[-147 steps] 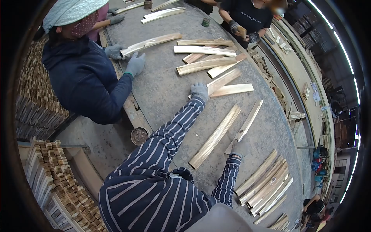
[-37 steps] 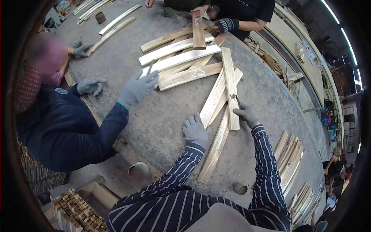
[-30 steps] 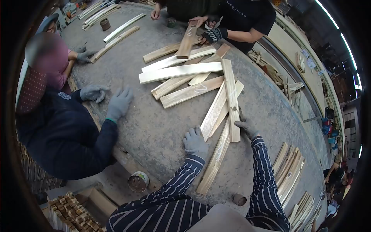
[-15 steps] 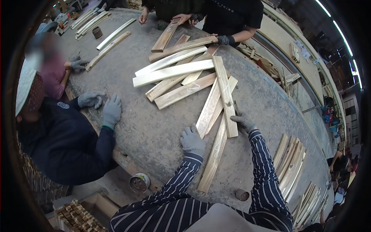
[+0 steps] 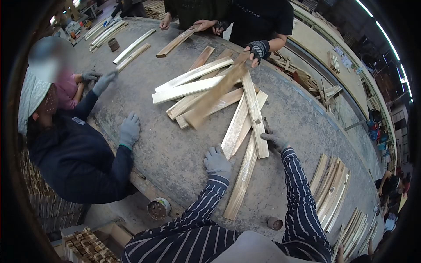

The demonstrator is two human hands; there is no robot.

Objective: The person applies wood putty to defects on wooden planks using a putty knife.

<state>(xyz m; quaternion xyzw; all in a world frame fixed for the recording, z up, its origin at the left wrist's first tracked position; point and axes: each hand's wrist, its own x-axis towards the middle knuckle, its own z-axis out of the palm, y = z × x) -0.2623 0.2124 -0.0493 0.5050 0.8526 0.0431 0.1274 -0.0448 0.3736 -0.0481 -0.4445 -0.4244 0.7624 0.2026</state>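
In a grey glove, my left hand (image 5: 218,161) lies palm down on the tabletop, fingers spread. Its fingertips are right at the near end of a pale wooden slat (image 5: 233,131). My right hand (image 5: 276,141), also gloved, is at the right edge of the top wooden slat (image 5: 255,118); the thumb laps over that edge and the other fingers are partly hidden beside it. Between my hands, another slat (image 5: 242,182) points toward me. Beyond them lies a loose pile of crossed slats, including a whitish one (image 5: 188,90).
Across the table, a co-worker's hand (image 5: 256,51) holds a motion-blurred slat (image 5: 215,98) over the pile. Another person holds a slat (image 5: 177,43). A gloved co-worker (image 5: 129,129) is at left. Slats (image 5: 331,188) lie at right; cans (image 5: 275,223) are near me.
The co-worker opposite has swung a slat across the pile. Another person's slat has moved left, away from the pile. The left co-worker's far hand has reached forward to a slat. My hands stay put.
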